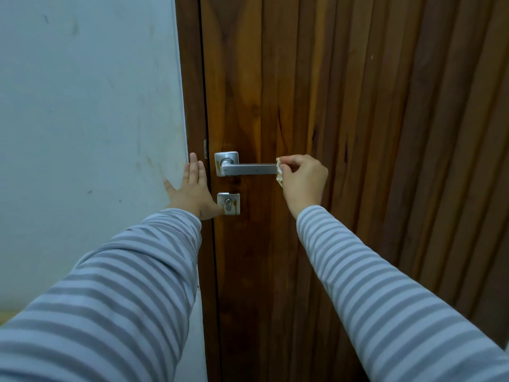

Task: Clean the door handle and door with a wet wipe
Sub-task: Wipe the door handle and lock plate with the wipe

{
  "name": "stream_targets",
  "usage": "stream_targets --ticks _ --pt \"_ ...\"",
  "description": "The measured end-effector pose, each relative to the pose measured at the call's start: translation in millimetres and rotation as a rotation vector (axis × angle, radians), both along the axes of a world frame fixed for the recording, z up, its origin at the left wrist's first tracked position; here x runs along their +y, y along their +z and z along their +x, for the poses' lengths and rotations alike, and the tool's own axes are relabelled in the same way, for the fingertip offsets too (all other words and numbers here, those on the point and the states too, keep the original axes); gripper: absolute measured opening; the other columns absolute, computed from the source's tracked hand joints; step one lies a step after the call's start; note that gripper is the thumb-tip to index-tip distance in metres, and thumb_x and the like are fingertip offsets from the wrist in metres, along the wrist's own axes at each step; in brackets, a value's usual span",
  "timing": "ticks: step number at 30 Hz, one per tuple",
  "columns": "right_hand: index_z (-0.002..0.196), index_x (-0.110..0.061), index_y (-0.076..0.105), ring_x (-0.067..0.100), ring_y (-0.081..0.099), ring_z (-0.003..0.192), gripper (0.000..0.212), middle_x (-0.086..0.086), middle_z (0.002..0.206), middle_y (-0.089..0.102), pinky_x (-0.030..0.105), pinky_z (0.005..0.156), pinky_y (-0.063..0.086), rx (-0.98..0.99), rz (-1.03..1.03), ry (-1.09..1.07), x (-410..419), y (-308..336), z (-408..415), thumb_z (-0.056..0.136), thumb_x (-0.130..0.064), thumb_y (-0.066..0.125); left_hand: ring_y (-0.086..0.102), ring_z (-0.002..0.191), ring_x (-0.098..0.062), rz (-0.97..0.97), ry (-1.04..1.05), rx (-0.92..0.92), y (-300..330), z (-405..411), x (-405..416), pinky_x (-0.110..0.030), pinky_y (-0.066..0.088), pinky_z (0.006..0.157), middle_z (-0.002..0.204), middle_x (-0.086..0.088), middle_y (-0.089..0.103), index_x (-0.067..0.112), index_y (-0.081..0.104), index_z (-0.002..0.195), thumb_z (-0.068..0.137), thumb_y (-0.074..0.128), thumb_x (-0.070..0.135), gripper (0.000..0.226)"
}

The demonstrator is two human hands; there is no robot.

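Observation:
A dark wooden door with vertical slats fills the right of the view. Its silver lever handle sits on a square plate with brownish stains. Below it is a square keyhole plate, also stained. My right hand pinches a crumpled, yellow-stained wet wipe around the free end of the lever. My left hand lies flat with fingers spread on the door frame and wall edge, just left of the keyhole plate.
A pale, scuffed wall takes up the left half. The brown door frame runs vertically between wall and door. Both my arms wear grey striped sleeves.

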State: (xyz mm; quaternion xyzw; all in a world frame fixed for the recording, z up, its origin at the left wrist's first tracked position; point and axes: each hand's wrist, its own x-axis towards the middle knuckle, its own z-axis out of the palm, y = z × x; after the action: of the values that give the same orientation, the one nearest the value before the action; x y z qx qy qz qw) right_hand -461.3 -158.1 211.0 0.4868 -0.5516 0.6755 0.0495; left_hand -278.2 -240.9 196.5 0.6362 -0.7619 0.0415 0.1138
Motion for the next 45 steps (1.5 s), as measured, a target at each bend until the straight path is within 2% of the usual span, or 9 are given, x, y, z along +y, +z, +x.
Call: stream_targets --ticks 2,7,9,14,26,33,36,39,45 --pt "0.096 -0.01 0.074 0.01 0.063 0.085 0.014 -0.001 0.096 0.066 0.021 0.078 0.055 -0.005 -0.011 -0.051 -3 -3 4 0.087 -0.007 0.064 -0.027 0.146 -0.021 -0.004 -0.007 -0.005 -1 1 0 -0.065 -0.002 0.115 0.15 -0.003 -0.046 0.01 -0.026 0.15 0.085 0.062 0.057 0.119" --pt "0.097 -0.013 0.073 0.008 0.056 0.085 0.013 -0.008 0.09 0.055 0.008 0.069 0.043 0.031 -0.06 -0.161 -9 -12 13 0.089 -0.011 0.062 -0.027 0.147 -0.021 -0.023 -0.027 0.007 -3 2 -3 -0.065 -0.001 0.115 0.151 -0.003 -0.045 0.011 -0.026 0.151 0.084 0.061 0.058 0.119" --pt "0.098 -0.016 0.073 0.008 0.055 0.086 0.014 -0.009 0.09 0.056 0.01 0.07 0.042 0.015 -0.074 -0.223 -10 -16 14 0.089 -0.014 0.064 -0.027 0.147 -0.021 -0.027 -0.032 0.002 -3 3 -3 -0.065 -0.002 0.115 0.151 -0.003 -0.045 0.011 -0.026 0.15 0.085 0.06 0.057 0.118" --pt "0.102 -0.013 0.073 0.001 0.054 0.079 0.017 -0.003 0.094 0.065 0.0 0.064 0.036 -0.022 -0.097 -0.201 -15 -21 22 0.089 -0.01 0.063 -0.028 0.146 -0.022 -0.045 -0.038 0.004 -6 3 -4 -0.065 -0.002 0.115 0.15 -0.003 -0.046 0.01 -0.026 0.15 0.086 0.059 0.056 0.117" --pt "0.102 -0.005 0.072 0.02 0.062 0.085 0.018 0.007 0.091 0.067 0.03 0.077 0.054 0.237 -0.085 -0.149 -27 -17 70 0.092 -0.012 0.058 -0.026 0.147 -0.019 -0.101 -0.064 0.019 -11 7 -8 -0.064 -0.001 0.115 0.152 -0.001 -0.043 0.012 -0.025 0.151 0.085 0.056 0.065 0.117" --pt "0.099 -0.002 0.07 0.026 0.061 0.091 0.015 0.013 0.095 0.066 0.033 0.076 0.051 0.621 -0.056 -0.171 -32 -15 91 0.085 -0.005 0.064 -0.025 0.147 -0.017 -0.07 -0.068 0.028 -7 9 -9 -0.064 0.0 0.115 0.153 0.001 -0.042 0.014 -0.022 0.152 0.085 0.055 0.065 0.115" --pt "0.091 -0.004 0.071 0.025 0.061 0.09 0.013 0.01 0.09 0.065 0.033 0.073 0.053 0.783 -0.004 -0.12 -33 -25 87 0.08 -0.001 0.067 -0.022 0.148 -0.015 -0.063 -0.071 0.011 -2 13 -3 -0.064 0.0 0.115 0.155 0.001 -0.039 0.013 -0.02 0.153 0.089 0.054 0.056 0.107" --pt "0.089 -0.005 0.072 0.02 0.06 0.081 0.013 0.007 0.084 0.065 0.03 0.067 0.052 0.598 -0.094 -0.061 -27 -52 68 0.08 0.0 0.066 -0.021 0.148 -0.015 -0.046 -0.08 -0.012 2 15 0 -0.064 0.001 0.116 0.155 0.001 -0.038 0.013 -0.02 0.153 0.088 0.054 0.045 0.104" --pt "0.098 -0.013 0.072 0.011 0.064 0.085 0.019 0.0 0.096 0.069 0.018 0.075 0.051 -0.174 -0.075 -0.025 -13 -65 30 0.087 -0.003 0.06 -0.023 0.148 -0.017 -0.036 -0.066 0.003 -2 12 -4 -0.064 0.001 0.116 0.152 0.001 -0.043 0.014 -0.024 0.152 0.087 0.057 0.056 0.112"
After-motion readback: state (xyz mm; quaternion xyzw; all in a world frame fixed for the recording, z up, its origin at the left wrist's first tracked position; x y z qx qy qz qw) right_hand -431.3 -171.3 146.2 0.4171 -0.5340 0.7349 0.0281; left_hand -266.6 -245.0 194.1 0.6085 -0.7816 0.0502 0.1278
